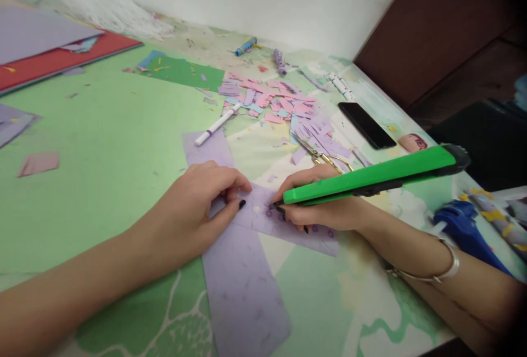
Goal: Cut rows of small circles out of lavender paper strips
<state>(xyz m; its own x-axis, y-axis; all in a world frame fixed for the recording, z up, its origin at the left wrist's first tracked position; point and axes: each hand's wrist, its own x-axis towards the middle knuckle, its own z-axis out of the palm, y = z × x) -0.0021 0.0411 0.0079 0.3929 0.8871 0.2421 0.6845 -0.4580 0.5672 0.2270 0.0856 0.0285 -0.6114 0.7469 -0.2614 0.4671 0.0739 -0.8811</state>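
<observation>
My left hand (201,200) rests on a purple paper strip (247,225), its fingers curled and the thumb pressing the paper down. In my right hand (325,203) is a green utility knife (370,177) with black parts, gripped like a pen. The dark tip of the knife touches the strip beside a row of small purple circles. A pale spot shows in the strip left of the tip. Beneath lies a longer purple paper strip (247,291), crossing it. Gold-handled scissors (319,154) lie just beyond my right hand.
Pink and purple paper scraps (280,99) are heaped behind the hands. A white marker (217,124) lies at their left. A black phone (366,124) and a blue tape dispenser (465,230) are on the right. Red board (119,43) and a green paper piece (185,71) sit further back.
</observation>
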